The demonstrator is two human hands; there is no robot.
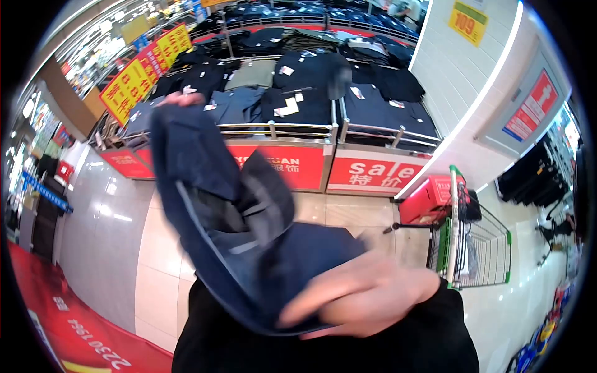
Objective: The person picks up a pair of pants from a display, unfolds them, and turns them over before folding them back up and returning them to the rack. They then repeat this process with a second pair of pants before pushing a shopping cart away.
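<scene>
I hold a dark blue pair of jeans [217, 205] up in front of me. My left hand [180, 99] grips its upper end at the top left, only fingertips showing above the fabric. My right hand [360, 295] clasps the lower folded part near my chest, fingers spread over the denim. The garment hangs folded between the two hands, its inner seam and lighter lining showing. A black sleeve [435, 336] covers my right arm.
Ahead stands a sale table [311, 165] with red panels and metal rails, piled with folded dark trousers [298, 87]. A green-handled shopping cart [479, 242] stands at right with a red basket [426, 199]. Yellow and red price signs [143, 68] hang left. Tiled floor lies between.
</scene>
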